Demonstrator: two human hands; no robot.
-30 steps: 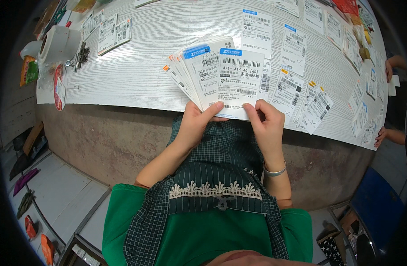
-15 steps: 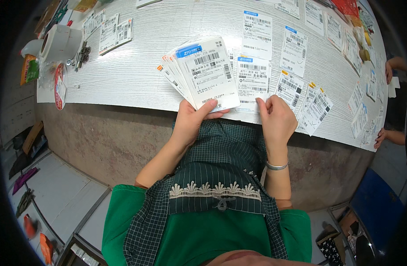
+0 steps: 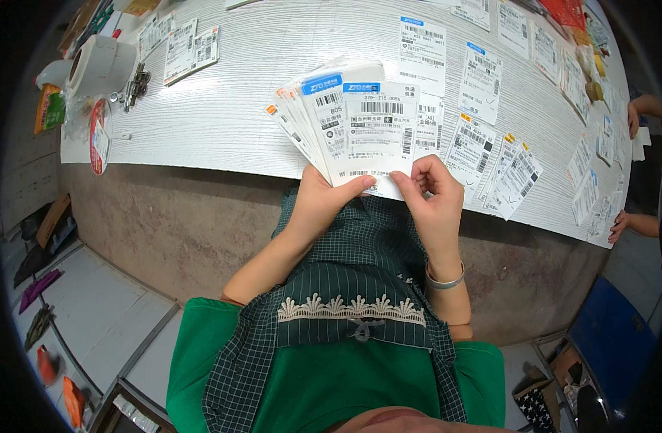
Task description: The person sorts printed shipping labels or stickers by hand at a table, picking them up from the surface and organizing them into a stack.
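Fanning thin, floppy, slippery label stack (image 3: 345, 119), am pinching bottom edge w/ L hand (image 3: 322, 206), R hand (image 3: 430, 191) gripping front sheet's lower corner.

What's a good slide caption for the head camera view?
Left hand fans a stack of shipping labels while right hand pinches the front one, above a white table.

White wood-grain table (image 3: 222, 115) w/ brown front, pale tiled floor (image 3: 93, 317) below, blue bin (image 3: 612, 339) at right.
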